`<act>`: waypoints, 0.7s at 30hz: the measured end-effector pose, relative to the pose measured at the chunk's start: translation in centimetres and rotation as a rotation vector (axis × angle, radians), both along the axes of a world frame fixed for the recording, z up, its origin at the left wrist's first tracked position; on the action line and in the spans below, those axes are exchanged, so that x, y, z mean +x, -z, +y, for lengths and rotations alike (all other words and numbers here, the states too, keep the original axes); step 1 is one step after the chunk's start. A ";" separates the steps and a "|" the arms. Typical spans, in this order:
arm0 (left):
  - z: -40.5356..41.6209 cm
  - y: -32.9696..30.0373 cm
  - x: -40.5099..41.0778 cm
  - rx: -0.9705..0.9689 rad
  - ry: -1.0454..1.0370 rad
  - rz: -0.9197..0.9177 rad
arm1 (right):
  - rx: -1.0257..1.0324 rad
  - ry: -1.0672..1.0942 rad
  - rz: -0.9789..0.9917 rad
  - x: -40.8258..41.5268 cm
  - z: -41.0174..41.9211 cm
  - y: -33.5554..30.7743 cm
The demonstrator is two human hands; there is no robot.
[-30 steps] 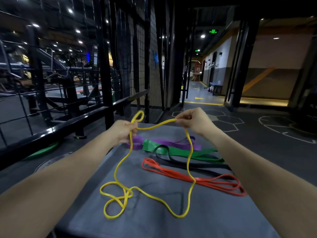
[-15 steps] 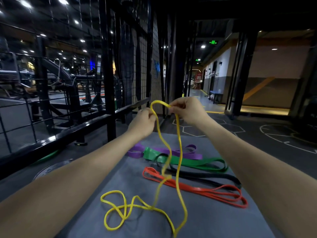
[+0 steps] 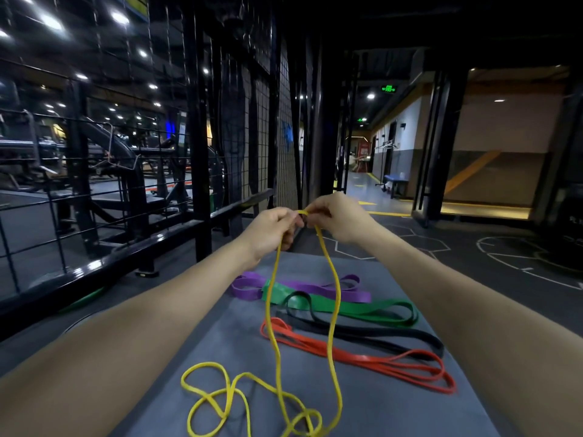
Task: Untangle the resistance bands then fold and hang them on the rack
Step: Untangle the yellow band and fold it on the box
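The yellow band (image 3: pixel 331 298) hangs as a long narrow loop, its long axis running near-vertical from the two hands down to the surface (image 3: pixel 195 351), where its lower end lies in loose coils at the near edge. The left hand (image 3: pixel 271 230) and right hand (image 3: pixel 339 219) meet almost knuckle to knuckle, each pinching the loop's top with curled fingers. Four more bands lie flat on the grey padded surface, long axes running left to right (slightly slanted toward the near right): one purple band (image 3: pixel 249 287) farthest, then one green band (image 3: pixel 372 312), one black band (image 3: pixel 394 334) and one red band (image 3: pixel 378 362). Around is a dim gym: black mesh panel (image 3: pixel 284 121) ahead, black rail (image 3: pixel 110 263) left, lit corridor right.
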State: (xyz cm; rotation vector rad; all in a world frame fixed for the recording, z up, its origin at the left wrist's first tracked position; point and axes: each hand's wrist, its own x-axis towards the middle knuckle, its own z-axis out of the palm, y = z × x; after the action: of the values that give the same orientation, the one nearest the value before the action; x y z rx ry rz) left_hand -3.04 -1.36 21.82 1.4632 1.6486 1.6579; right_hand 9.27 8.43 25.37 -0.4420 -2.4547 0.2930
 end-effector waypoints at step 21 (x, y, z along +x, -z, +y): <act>-0.9 6.2 -3.0 -0.400 0.060 0.433 | -0.613 0.379 0.892 9.1 7.2 1.3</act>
State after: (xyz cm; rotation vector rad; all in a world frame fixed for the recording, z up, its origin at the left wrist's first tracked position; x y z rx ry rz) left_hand -6.09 -2.25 15.58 1.7086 1.9886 0.9404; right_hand 18.36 15.61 24.08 -0.8042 -1.3495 0.8669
